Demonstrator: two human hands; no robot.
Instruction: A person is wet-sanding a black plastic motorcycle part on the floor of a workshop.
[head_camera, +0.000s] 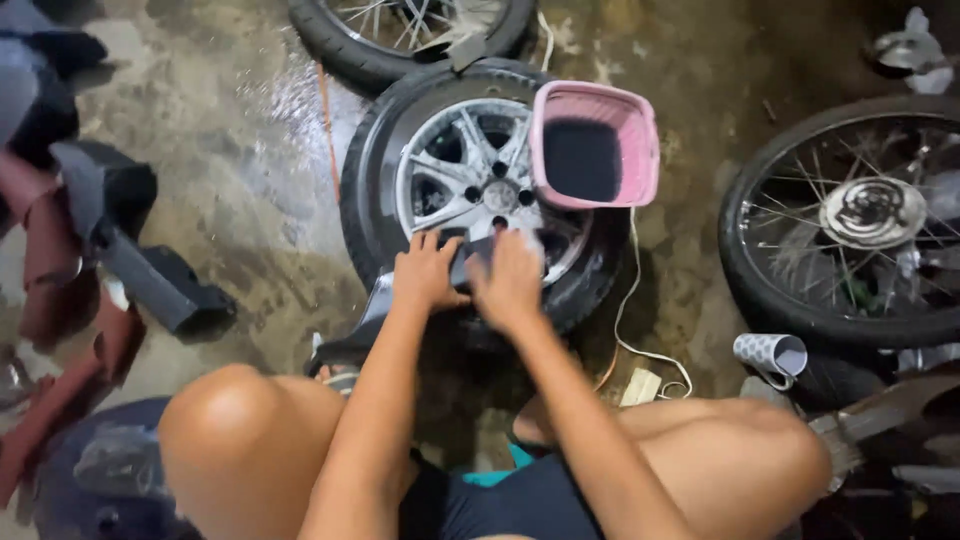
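— What lay in front of the person?

— A car wheel (480, 190) with a silver alloy rim lay flat on the wet concrete floor (230, 130). A spoked motorcycle wheel (850, 225) lay at its three o'clock, and another tyre (400, 35) sat at its twelve o'clock.

— And on the wheel itself?

— A pink plastic basket (595, 145) rested on it at about two o'clock from the hub.

— Where were the hands?

— Both sat side by side at the wheel's six o'clock edge. The left hand (425, 272) lay with its fingers curled down onto a dark part (465, 258); the right hand (510, 280) pressed just beside it, blurred. The part lay under and between the fingertips, against the rim. Whether either hand truly clasped it could not be told.

— Anything smaller?

— A patterned cup (772, 355) lay on its side at four o'clock from the wheel.
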